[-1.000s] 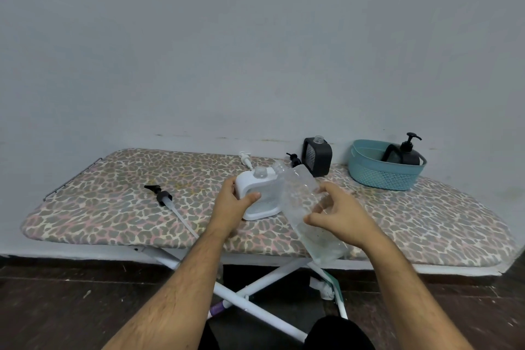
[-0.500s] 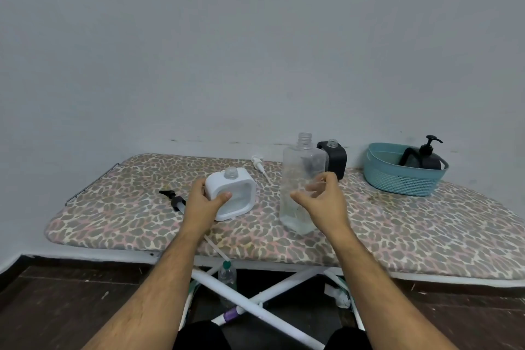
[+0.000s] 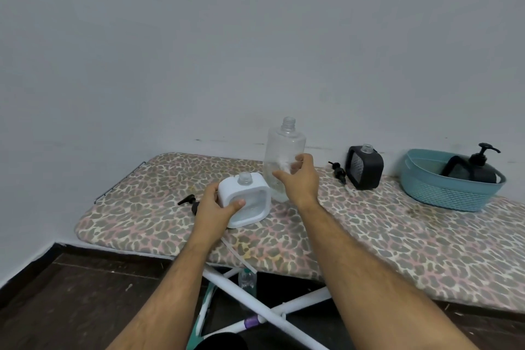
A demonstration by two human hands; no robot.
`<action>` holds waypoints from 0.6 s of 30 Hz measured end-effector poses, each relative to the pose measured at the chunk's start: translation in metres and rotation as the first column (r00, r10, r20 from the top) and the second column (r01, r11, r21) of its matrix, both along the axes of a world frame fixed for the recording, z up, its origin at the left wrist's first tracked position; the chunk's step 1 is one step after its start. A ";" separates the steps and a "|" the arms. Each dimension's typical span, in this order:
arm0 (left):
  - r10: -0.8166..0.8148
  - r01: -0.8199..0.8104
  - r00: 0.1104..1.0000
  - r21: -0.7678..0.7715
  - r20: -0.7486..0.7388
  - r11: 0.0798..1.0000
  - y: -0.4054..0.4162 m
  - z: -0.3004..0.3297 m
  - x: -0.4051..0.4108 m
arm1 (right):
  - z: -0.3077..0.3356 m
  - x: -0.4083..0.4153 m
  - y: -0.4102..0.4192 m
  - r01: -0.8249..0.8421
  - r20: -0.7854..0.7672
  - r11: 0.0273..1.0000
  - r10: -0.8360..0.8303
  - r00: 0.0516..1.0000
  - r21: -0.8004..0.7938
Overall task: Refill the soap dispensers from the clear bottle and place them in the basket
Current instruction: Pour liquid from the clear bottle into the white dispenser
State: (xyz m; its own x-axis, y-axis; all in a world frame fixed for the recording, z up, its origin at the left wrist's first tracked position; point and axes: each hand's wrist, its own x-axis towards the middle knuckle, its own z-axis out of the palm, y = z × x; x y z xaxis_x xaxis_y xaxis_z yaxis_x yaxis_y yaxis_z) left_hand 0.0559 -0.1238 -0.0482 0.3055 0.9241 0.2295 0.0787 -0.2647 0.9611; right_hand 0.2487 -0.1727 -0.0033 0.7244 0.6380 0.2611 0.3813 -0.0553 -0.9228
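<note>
My left hand (image 3: 214, 206) grips the left side of a white square soap dispenser (image 3: 250, 204) with an uncapped neck; it stands on the ironing board (image 3: 369, 236). Just right of and behind it the clear bottle (image 3: 284, 148) stands upright on the board, nearly empty, neck uncapped. My right hand (image 3: 301, 179) is wrapped around the clear bottle's lower front. A black dispenser (image 3: 365, 169) without a pump stands further right, a black pump (image 3: 338, 173) lying beside it. The teal basket (image 3: 451, 194) at the far right holds another black dispenser (image 3: 480, 169) with its pump on.
A second black pump (image 3: 187, 202) lies left of my left hand, its long tube (image 3: 235, 254) running under my forearm to the board's front edge. Under the board are white crossed legs (image 3: 272, 312) and a small bottle (image 3: 247, 278). A grey wall backs the board.
A second ago the clear bottle was tilted, neck down, over the white dispenser. My right hand has swung it upright and set it on the board behind the dispenser.
</note>
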 end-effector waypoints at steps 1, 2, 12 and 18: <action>-0.003 0.003 1.000 0.002 0.001 1.000 0.000 0.000 0.000 | -0.002 -0.001 0.007 -0.005 0.006 1.000 0.005 1.000 -0.009; -0.004 0.004 1.000 0.005 0.005 1.000 0.000 0.000 0.000 | -0.005 -0.002 0.012 -0.011 0.009 1.000 0.011 1.000 -0.025; 0.005 -0.004 0.999 0.020 -0.042 1.000 0.001 -0.001 -0.001 | -0.012 0.001 0.018 -0.187 -0.024 0.980 0.186 0.982 -0.072; -0.036 0.037 0.996 0.017 -0.078 0.999 -0.007 0.004 0.001 | -0.011 0.010 -0.013 -0.082 -0.019 0.997 0.082 0.996 -0.005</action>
